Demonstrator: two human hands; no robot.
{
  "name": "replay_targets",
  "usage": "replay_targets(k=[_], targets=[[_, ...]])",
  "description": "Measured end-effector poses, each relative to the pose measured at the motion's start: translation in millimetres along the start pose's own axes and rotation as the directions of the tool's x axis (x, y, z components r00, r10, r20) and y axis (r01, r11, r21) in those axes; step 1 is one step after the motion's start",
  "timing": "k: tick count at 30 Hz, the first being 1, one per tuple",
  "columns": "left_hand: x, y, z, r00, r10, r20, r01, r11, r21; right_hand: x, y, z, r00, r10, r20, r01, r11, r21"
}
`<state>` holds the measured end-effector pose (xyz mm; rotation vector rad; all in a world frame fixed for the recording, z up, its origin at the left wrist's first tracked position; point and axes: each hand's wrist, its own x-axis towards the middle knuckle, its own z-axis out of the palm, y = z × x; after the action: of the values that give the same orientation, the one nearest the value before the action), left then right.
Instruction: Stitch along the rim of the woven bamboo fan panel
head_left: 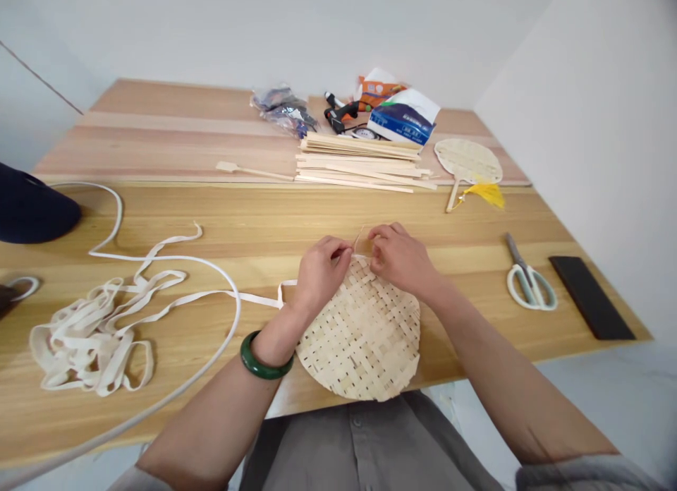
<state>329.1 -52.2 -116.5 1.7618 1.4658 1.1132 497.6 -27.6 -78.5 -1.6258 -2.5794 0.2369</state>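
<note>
Grey button-front shirt (364, 441) with matching grey buttons; grey sleeves (582, 473) end above bare forearms; glossy dark-green bangle (266, 355) on left wrist (278, 339).

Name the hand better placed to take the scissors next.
Right, probably: the right hand is on the same side of the woven bamboo fan as the scissors and nearer them, while the left hand is farther away.
</note>
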Motion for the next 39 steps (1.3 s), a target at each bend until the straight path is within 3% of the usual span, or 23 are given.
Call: replay_targets(k=[8,13,18,23,28,39], targets=[[-4,3,5.6,0.997,0.066,0.034,-0.07,0.99,0.126,-5,24,-3,0.996,0.053,0.065,-0.065,0.98,0.189],[-4,4,4.4,0.998,0.06,0.019,-0.061,0.995,0.076,-20,39,-6,0.995,0.083,-0.058,-0.064,0.959,0.277],[-4,3,4.3,0.999,0.051,0.011,-0.051,0.998,0.038,-55,42,-12,0.963,0.233,-0.138,-0.208,0.962,0.177],[-4,6,3.5,0.999,0.045,0.011,-0.046,0.998,0.035,-79,31,-9,0.956,0.266,-0.126,-0.254,0.962,0.099],[-4,7,3.3,0.999,0.046,0.009,-0.046,0.998,0.035,-79,22,-2,0.957,0.273,-0.103,-0.273,0.962,0.019],[-5,5,5.4,0.999,0.045,-0.001,-0.045,0.998,0.035,-70,22,3,0.949,0.305,-0.081,-0.297,0.95,0.093]])
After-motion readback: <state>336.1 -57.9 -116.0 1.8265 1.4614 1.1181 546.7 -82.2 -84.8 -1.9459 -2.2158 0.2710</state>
